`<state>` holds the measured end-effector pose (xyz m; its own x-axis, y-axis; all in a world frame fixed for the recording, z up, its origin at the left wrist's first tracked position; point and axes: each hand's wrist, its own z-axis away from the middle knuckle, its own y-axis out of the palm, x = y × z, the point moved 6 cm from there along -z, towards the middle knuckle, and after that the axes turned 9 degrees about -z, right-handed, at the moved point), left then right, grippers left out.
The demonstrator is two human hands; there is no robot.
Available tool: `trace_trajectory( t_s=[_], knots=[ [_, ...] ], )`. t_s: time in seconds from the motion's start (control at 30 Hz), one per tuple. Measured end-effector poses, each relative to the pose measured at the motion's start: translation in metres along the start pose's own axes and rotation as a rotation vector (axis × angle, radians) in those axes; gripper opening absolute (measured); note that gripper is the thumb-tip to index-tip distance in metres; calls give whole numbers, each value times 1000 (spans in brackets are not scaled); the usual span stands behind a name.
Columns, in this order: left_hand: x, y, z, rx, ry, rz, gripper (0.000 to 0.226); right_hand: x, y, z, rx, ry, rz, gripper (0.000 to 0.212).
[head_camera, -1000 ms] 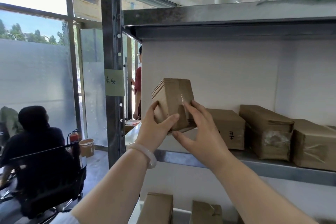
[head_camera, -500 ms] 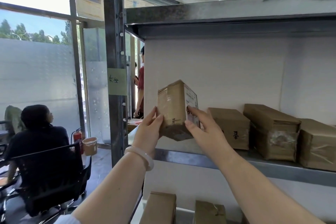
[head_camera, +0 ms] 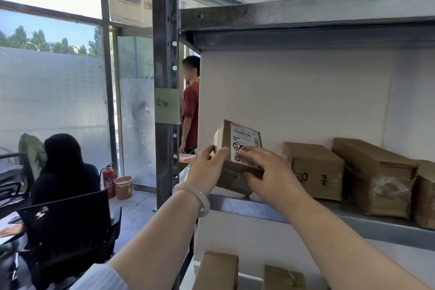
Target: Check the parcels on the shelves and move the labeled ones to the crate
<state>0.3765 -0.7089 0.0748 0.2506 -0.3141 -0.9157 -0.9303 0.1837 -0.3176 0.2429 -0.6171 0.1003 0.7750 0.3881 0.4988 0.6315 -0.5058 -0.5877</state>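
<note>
1. Grip: left hand [head_camera: 207,167] and right hand [head_camera: 275,174] both curl round the parcel [head_camera: 231,180], one on each side.
2. Parcel stands tilted between the palms at the shelf [head_camera: 353,216] front, label [head_camera: 246,143] facing us.
3. Crate is out of view; both hands are equally placed to carry.

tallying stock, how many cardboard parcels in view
6: one parcel held by left hand and right hand, three on the middle shelf to its right, two below that shelf. More may be out of view.
</note>
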Motion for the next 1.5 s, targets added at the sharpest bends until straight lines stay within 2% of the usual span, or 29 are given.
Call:
trace_trajectory(
  t_s=[0.03,0.07,0.2,0.3,0.43,0.63,0.77,0.9,1.0,1.13,1.33,1.5],
  knots=[
    [0,-2,-1,-5,17,-9,48,-2,1,-1,5,4,18,48],
    [-1,-4,-3,-18,37,-25,45,-4,2,-2,10,8,30,48],
    [-4,-11,-5,-63,177,-188,69,-6,11,-9,34,-13,72,49],
    [-7,-12,-2,-41,270,-355,57,-5,23,-17,100,-35,129,49],
    [4,-9,-12,-5,286,-485,44,-9,33,-26,149,-14,227,53],
    [3,-2,-23,18,289,-501,47,-16,30,-29,193,3,358,62],
    [-11,-4,-17,-63,277,-581,54,-11,-4,-22,7,-55,312,58],
    [-57,22,9,-155,556,-592,53,-11,-55,-17,-208,-23,255,52],
    [-82,61,21,-39,678,-555,54,-28,-86,-7,-312,91,203,51],
    [-84,104,13,106,555,-430,56,-43,-105,14,-347,131,193,52],
    [-75,143,-9,219,195,-222,60,-52,-122,34,-370,131,236,49],
    [-60,164,-14,311,110,-237,59,-60,-129,44,-360,153,246,49]
  ],
)
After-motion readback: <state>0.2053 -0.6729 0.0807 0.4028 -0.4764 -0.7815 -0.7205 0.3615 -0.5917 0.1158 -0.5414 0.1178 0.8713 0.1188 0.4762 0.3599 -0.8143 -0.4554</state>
